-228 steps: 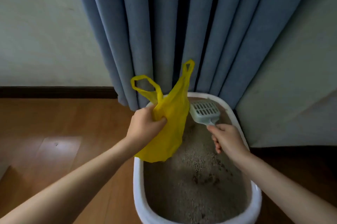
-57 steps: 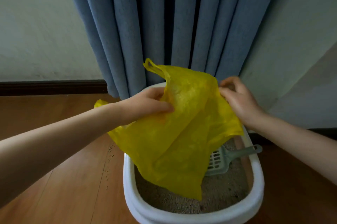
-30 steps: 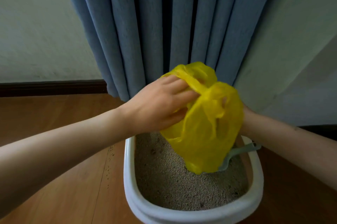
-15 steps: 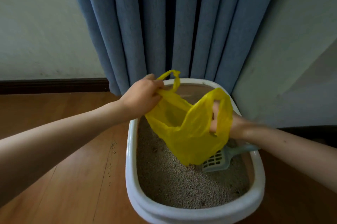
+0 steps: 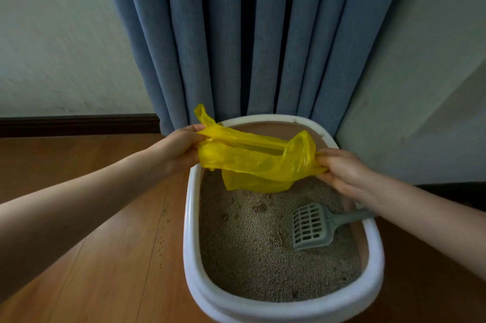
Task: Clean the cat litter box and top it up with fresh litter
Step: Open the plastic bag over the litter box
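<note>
Behind, blue curtain (image 5: 236, 41) hiding litter box's (image 5: 190, 217) far rim. Scoop (image 5: 311, 226) handle cut off by right forearm. Left hand (image 5: 181, 149), right hand (image 5: 342, 171) pinching yellow bag (image 5: 252, 162) stretched above litter (image 5: 249, 249). Spilled grains (image 5: 163, 230) left on floor (image 5: 105, 257).

Both bare forearms were extended forward and converged toward the middle. The left hand (image 5: 181, 147) was held with fingers curled and thumb uppermost, pinching thin yellow film. The right hand (image 5: 342, 172) was held slightly lower, fingers likewise curled, gripping the opposite edge. The hands were kept well apart.
</note>
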### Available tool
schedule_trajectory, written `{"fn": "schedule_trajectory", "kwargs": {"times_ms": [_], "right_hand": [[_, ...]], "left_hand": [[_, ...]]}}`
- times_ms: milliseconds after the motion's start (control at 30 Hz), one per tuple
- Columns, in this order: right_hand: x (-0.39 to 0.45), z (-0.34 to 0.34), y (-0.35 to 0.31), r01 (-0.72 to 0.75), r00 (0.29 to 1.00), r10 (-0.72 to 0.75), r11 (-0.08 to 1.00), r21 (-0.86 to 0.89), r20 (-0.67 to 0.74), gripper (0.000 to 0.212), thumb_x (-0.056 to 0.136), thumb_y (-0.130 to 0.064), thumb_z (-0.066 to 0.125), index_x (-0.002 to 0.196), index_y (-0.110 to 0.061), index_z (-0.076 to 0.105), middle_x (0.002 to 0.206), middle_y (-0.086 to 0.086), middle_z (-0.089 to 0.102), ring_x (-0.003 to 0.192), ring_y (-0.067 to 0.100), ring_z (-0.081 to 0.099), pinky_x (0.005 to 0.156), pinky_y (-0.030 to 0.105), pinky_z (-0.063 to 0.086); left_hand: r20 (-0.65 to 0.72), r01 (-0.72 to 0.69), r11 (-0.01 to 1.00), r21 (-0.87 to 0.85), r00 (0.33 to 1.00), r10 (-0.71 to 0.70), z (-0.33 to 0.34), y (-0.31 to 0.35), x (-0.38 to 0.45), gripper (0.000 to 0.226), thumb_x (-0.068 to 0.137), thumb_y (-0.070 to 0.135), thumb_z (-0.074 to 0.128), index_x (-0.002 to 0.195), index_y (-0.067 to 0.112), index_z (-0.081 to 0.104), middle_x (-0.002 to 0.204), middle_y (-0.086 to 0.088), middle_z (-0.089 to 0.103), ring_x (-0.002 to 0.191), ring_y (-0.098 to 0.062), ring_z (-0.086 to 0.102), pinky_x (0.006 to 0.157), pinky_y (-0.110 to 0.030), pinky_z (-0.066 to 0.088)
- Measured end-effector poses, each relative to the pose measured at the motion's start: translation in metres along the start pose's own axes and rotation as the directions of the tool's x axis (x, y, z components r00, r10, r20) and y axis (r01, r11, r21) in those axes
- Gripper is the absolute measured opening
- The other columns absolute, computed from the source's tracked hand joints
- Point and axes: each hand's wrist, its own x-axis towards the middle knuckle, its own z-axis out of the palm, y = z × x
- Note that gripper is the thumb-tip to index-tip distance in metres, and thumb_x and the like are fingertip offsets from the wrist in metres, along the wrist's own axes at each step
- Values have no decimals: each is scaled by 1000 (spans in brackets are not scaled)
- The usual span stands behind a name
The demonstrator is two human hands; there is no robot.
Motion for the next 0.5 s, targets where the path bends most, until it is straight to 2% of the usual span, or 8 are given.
{"fn": "schedule_trajectory", "kwargs": {"times_ms": [33,100,200,267,300,367,433,500], "right_hand": [[0,2,-1,-23,999,17,988,152,43,25,95,12,38,100,1,59,73,9,71,65,17,69,54,20,57],[-2,6,-5,-63,993,21,928,368,116,28,98,7,33,100,-3,59,69,8,73,61,14,71,54,23,57],[-5,7,-14,-105,992,57,876,471,115,25,100,-1,34,102,-1,59,65,13,70,55,19,70,46,29,56],[-10,9,-16,-175,972,98,910,375,215,26,91,-5,47,114,-1,59,78,16,71,65,24,72,52,36,58],[-9,8,-14,-212,952,126,929,303,280,38,82,-10,57,120,-4,59,90,18,71,76,27,73,61,40,60],[-13,7,-10,-222,908,163,968,113,386,45,71,-24,69,115,-14,67,106,15,70,91,30,71,77,45,58],[-16,6,-6,-139,884,170,985,-102,436,41,62,-37,80,98,-19,76,103,12,73,89,28,71,76,42,59],[-12,5,0,8,905,155,925,-380,397,59,57,-40,86,107,-13,72,103,14,73,89,29,70,79,39,57]], "left_hand": [[54,18,1000,-16,998,-17,-4,-2,-1,32,100,-2,35,127,8,50,116,-17,61,93,-27,68,67,-35,62],[114,40,998,-49,993,-34,-10,-4,-5,41,98,-5,33,135,7,47,121,-18,61,97,-28,69,74,-39,61],[127,44,986,-160,992,-23,-9,-4,-8,40,97,-7,28,126,6,52,103,-15,72,85,-25,74,67,-38,61],[93,11,966,-258,996,13,-5,-2,-11,39,83,-13,38,116,2,56,87,-15,75,74,-24,74,60,-38,61],[48,-10,959,-282,999,25,-1,1,-13,36,76,-13,43,106,1,57,76,-14,74,66,-23,73,59,-39,60],[-30,-21,967,-252,999,14,8,9,-19,25,88,-10,33,92,5,53,61,-9,68,53,-22,68,68,-42,53],[-104,-18,982,-186,995,-1,11,15,-16,23,100,0,27,98,6,50,69,-10,62,60,-23,62,70,-40,45],[-136,-5,991,-130,991,-13,9,17,-12,19,101,6,31,112,7,46,87,-12,60,74,-24,58,68,-41,45]]}}
